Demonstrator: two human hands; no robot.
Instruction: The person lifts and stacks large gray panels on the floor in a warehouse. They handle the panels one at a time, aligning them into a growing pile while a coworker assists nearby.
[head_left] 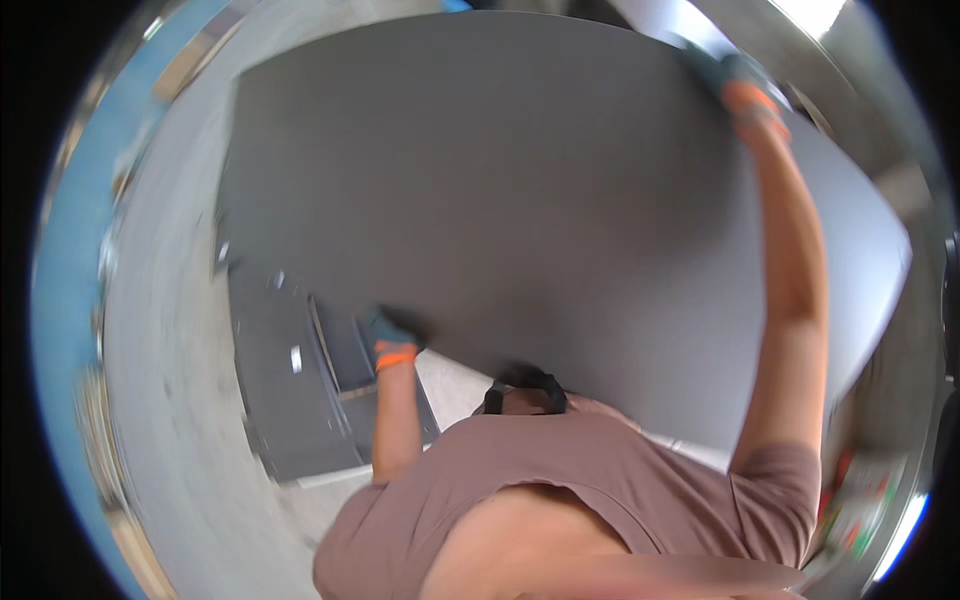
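Note:
A large, flat dark grey panel spreads across the view in front of my body, with its right part shining pale. My left hand, in a blue-grey glove with an orange cuff, grips the panel's near edge at the lower left. Far up at the right, my right hand, gloved the same way, is closed over the panel's far edge. That hand is smeared by motion, and its fingertips are hard to make out.
Darker grey panel pieces with slots and a step lie at the lower left. Pale concrete floor runs along the left, beside a blue strip. Colourful packages are at the lower right.

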